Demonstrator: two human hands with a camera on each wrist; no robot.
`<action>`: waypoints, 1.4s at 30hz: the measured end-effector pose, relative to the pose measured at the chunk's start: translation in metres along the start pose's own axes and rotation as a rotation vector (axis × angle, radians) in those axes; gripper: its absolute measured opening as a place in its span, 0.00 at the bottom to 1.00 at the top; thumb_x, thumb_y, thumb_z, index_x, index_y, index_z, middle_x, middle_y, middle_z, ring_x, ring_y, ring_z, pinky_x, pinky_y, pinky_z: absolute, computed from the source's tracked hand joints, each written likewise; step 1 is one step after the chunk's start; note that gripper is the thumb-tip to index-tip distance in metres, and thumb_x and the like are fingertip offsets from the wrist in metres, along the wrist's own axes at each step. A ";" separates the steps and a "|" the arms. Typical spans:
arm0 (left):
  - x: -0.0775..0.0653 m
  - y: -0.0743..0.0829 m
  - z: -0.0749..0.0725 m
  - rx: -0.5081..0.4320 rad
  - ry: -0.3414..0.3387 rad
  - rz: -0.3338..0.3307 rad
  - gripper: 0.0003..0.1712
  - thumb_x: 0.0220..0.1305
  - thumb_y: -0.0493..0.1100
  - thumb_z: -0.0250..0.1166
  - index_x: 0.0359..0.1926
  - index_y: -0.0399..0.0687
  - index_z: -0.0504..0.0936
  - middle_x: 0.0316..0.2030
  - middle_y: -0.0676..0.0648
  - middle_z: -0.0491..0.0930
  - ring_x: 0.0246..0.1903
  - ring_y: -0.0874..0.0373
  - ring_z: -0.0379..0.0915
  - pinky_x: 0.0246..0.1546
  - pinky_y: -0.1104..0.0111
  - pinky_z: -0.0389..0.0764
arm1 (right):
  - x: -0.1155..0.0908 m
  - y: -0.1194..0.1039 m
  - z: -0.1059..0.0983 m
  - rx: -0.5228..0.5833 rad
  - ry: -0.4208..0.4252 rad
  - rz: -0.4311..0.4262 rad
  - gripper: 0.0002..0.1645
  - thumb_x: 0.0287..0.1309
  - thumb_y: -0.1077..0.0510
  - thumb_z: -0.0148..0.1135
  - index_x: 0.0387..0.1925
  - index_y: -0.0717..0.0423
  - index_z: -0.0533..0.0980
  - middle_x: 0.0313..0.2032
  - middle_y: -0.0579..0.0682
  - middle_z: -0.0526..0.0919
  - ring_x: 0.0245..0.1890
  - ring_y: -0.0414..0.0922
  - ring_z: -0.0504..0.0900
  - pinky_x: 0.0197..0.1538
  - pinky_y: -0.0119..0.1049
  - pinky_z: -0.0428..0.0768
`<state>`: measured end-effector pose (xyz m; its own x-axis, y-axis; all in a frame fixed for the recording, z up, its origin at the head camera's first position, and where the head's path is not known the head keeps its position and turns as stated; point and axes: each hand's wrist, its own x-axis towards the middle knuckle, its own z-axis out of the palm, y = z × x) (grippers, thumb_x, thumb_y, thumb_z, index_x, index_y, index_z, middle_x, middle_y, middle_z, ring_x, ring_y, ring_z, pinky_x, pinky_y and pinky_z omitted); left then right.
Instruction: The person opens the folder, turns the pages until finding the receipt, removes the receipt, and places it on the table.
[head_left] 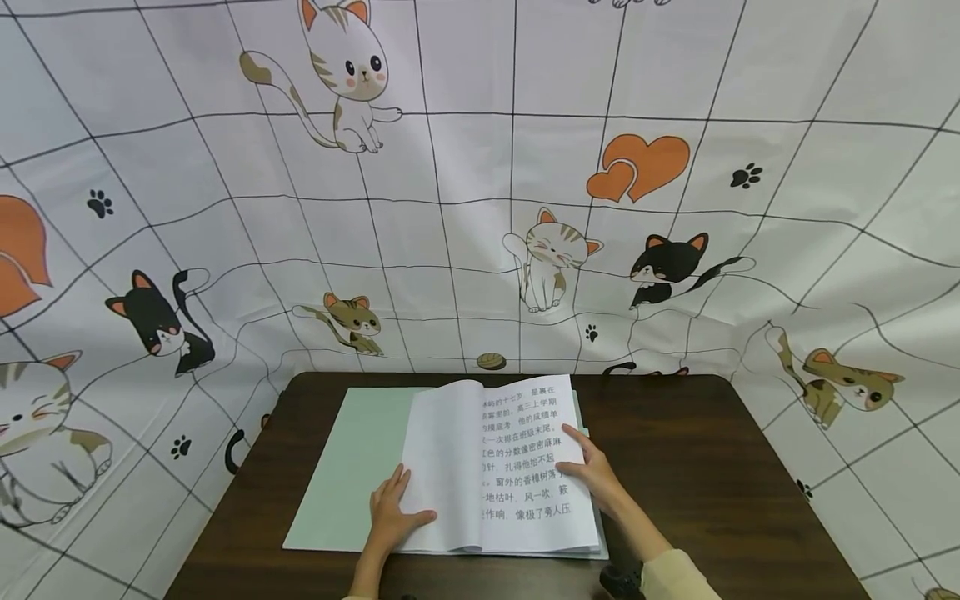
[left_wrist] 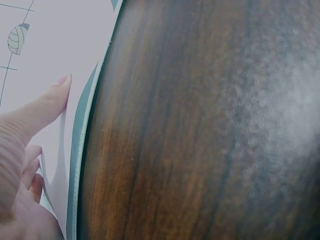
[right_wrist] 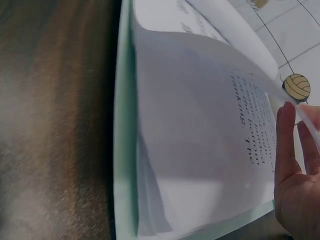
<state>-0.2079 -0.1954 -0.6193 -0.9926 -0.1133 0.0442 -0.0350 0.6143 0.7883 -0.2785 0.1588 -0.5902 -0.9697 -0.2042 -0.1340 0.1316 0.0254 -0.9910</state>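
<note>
A booklet with a pale green cover (head_left: 345,483) lies open on the dark wooden table. Its left page (head_left: 444,450) is blank, while its right page (head_left: 525,500) carries large printed characters. My left hand (head_left: 392,510) rests at the outer edge of the left page. Its thumb (left_wrist: 52,100) lies straight on the paper, with the other fingers loosely bent at the page's edge. On the other side, my right hand (head_left: 596,475) pinches the outer edge of a right-hand page (right_wrist: 200,100). That page is lifted and curved, and printed text shows on a sheet below it.
The brown table (head_left: 697,467) extends on both sides of the booklet. White cloth (head_left: 465,167) with a grid, cats and hearts hangs behind and around the table. A black object (head_left: 621,581) is beside the right wrist at the front edge.
</note>
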 end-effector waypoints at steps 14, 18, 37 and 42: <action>-0.002 0.000 0.002 0.006 0.001 -0.015 0.55 0.41 0.46 0.81 0.67 0.27 0.65 0.72 0.30 0.56 0.64 0.33 0.52 0.62 0.38 0.59 | -0.011 -0.007 0.003 0.035 -0.036 -0.019 0.49 0.56 0.70 0.60 0.75 0.56 0.50 0.59 0.72 0.73 0.37 0.42 0.87 0.40 0.37 0.85; -0.002 0.001 0.002 0.000 0.004 -0.018 0.54 0.41 0.46 0.80 0.67 0.27 0.65 0.72 0.31 0.57 0.64 0.32 0.52 0.63 0.38 0.59 | -0.010 -0.007 0.005 0.051 -0.036 -0.023 0.49 0.55 0.70 0.60 0.76 0.56 0.50 0.59 0.71 0.74 0.37 0.42 0.87 0.40 0.38 0.85; -0.003 0.001 0.004 -0.012 0.034 0.013 0.49 0.41 0.43 0.80 0.63 0.26 0.69 0.70 0.26 0.57 0.64 0.28 0.52 0.61 0.35 0.58 | -0.024 -0.020 0.016 0.201 -0.140 -0.023 0.54 0.57 0.73 0.58 0.77 0.50 0.43 0.63 0.67 0.71 0.43 0.43 0.86 0.42 0.44 0.85; -0.003 0.003 0.002 0.017 0.039 0.025 0.49 0.42 0.44 0.79 0.63 0.26 0.69 0.70 0.26 0.58 0.64 0.27 0.53 0.62 0.36 0.58 | -0.025 -0.023 0.020 0.187 -0.160 -0.034 0.54 0.55 0.73 0.59 0.77 0.51 0.44 0.63 0.69 0.69 0.44 0.43 0.86 0.43 0.45 0.85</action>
<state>-0.2052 -0.1919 -0.6185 -0.9879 -0.1278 0.0879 -0.0124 0.6302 0.7763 -0.2534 0.1441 -0.5641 -0.9313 -0.3546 -0.0837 0.1497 -0.1629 -0.9752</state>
